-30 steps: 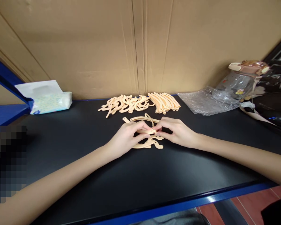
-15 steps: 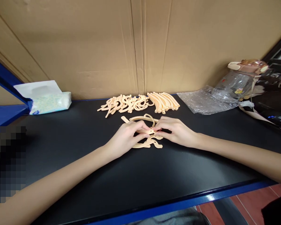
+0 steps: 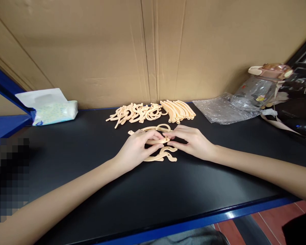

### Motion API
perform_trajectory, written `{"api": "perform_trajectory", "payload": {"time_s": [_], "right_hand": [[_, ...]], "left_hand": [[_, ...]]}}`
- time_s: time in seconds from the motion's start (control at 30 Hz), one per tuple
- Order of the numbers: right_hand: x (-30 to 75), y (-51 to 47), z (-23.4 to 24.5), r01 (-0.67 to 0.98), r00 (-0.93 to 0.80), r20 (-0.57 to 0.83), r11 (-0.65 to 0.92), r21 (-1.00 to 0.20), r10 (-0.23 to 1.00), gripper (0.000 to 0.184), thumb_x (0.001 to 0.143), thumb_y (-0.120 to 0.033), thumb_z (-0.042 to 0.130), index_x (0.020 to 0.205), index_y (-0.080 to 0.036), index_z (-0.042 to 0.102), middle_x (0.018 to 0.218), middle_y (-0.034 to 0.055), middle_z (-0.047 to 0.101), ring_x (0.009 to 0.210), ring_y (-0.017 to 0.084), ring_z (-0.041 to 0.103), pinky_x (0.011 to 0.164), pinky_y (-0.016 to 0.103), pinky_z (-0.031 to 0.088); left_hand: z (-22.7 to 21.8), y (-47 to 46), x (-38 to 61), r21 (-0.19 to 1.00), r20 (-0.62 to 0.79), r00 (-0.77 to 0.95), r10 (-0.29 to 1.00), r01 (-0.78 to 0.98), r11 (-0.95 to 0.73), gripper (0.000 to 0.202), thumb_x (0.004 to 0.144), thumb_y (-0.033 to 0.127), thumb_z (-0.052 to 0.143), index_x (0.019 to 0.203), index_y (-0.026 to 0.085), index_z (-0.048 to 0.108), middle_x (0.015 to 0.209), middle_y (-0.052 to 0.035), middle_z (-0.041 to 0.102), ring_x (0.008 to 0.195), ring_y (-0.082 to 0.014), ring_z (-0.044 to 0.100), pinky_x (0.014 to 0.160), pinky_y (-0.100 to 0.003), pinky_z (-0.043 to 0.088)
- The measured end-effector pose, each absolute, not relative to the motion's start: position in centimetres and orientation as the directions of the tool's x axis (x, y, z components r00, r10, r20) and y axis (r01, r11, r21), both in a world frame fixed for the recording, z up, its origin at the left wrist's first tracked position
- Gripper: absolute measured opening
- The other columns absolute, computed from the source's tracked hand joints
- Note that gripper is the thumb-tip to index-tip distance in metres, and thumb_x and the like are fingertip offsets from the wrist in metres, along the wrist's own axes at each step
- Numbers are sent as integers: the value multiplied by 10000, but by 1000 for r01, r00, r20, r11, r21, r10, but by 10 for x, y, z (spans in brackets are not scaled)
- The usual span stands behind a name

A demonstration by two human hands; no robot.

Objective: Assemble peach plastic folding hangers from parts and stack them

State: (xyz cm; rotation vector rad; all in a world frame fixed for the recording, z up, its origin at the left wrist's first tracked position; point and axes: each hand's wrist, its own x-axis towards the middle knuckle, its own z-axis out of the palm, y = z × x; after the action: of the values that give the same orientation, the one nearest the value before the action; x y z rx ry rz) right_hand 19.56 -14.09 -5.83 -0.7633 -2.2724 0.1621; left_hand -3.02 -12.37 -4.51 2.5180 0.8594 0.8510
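Observation:
Between thumb and fingers of my left hand (image 3: pixel 134 148) is a cream curved plastic strip (image 3: pixel 157 141) with a hole at its end, shaped like a hanger arm. My right hand (image 3: pixel 193 141) is closed in a pinch at the strip's holed end; its fingertips hide whatever small part is there. A cream hook-shaped piece (image 3: pixel 163 127) arches up just behind the fingers, and whether it joins the strip I cannot tell. Wavy cream pieces (image 3: pixel 171 149) lie on the table just in front of my fingers, partly covered by my left hand.
Behind my hands lie a heap of cream hooked pieces (image 3: pixel 137 113) and a row of curved strips (image 3: pixel 178 111). A tissue pack (image 3: pixel 54 112) stands at left. Clear plastic wrap (image 3: pixel 216 109), a drinking bottle (image 3: pixel 260 86) and a dark bag (image 3: pixel 298 112) are at right, on the black table (image 3: pixel 153 194).
The strip has turned slightly and its far left end has dropped. The hook-shaped piece has shifted a little. My right fingertips have moved slightly on the strip's end.

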Motion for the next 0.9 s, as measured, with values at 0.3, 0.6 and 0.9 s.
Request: {"api": "perform_trajectory", "payload": {"time_s": [0.3, 0.6, 0.9], "right_hand": [[195, -142, -53, 576, -469, 586, 732, -365, 661, 149, 910, -315, 611, 956, -176, 635, 792, 22, 659, 762, 161, 604, 720, 298, 478], [197, -142, -55, 485, -615, 535, 813, -322, 579, 276, 949, -258, 542, 1214, -193, 580, 1068, 73, 693, 956, 198, 620, 843, 356, 508], [197, -143, -54, 458, -614, 556, 827, -327, 560, 273, 938, -223, 543, 1208, -192, 568, 1024, 77, 680, 927, 201, 606, 823, 367, 516]], "left_hand": [[-48, -124, -32, 390, 500, 638, 586, 438, -810, 95, 899, 264, 611, 978, 222, 642, 971, 31, 740, 841, -133, 672, 798, -267, 462], [-48, -125, -33, 367, 499, 663, 557, 421, -830, 136, 907, 217, 612, 1028, 233, 670, 969, 41, 752, 853, -135, 660, 804, -274, 439], [-48, -127, -32, 345, 482, 660, 576, 461, -818, 73, 909, 249, 591, 966, 224, 630, 941, 39, 741, 812, -137, 664, 816, -288, 472]]}}
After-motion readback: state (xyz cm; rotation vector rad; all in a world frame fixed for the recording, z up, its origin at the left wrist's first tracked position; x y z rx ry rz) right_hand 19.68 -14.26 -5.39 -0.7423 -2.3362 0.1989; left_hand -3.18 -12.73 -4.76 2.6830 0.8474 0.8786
